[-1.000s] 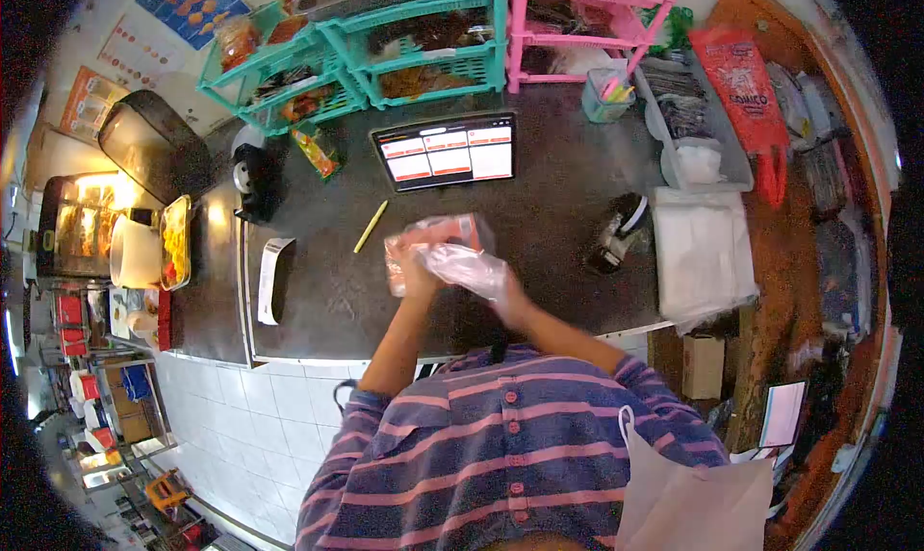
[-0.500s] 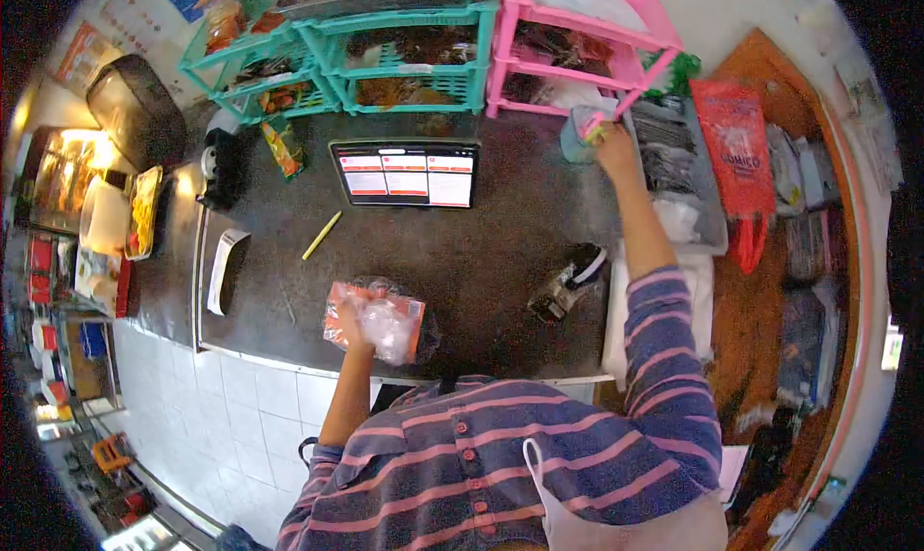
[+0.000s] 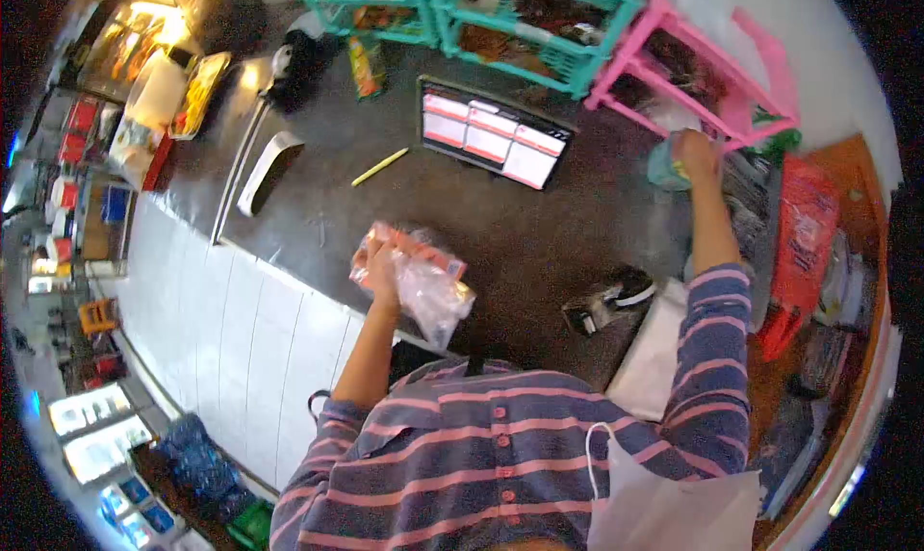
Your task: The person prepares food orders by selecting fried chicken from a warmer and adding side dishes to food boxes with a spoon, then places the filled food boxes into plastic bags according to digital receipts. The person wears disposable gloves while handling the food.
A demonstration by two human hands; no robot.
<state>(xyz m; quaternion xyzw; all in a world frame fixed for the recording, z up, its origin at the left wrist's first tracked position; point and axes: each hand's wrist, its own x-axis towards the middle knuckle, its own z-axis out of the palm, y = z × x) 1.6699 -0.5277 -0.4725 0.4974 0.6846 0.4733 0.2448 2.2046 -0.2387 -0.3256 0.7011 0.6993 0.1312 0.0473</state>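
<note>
My left hand (image 3: pixel 383 267) is closed on a flat orange packet (image 3: pixel 438 256) over the near part of the dark counter. Crumpled clear plastic (image 3: pixel 433 301) hangs from the packet toward the counter's front edge. At the back right, my right hand (image 3: pixel 697 154) reaches to a teal cup (image 3: pixel 662 169). Its fingers are bent down at the cup's rim, with something small and yellow beside them. Blur and the cup hide what the fingertips grip. Between my arms lies a dark packet or device with a white strip (image 3: pixel 621 301).
A tablet (image 3: pixel 495 132) stands mid-counter, with a yellow pen (image 3: pixel 380 167) and a curled paper strip (image 3: pixel 268 173) to its left. Teal racks (image 3: pixel 534 36) and a pink rack (image 3: pixel 693 70) line the back. A red bag (image 3: pixel 804 233) hangs at right.
The view has turned, so the counter appears tilted. My left hand still holds the orange packet, its plastic now hanging lower; my right hand stays at the teal cup.
</note>
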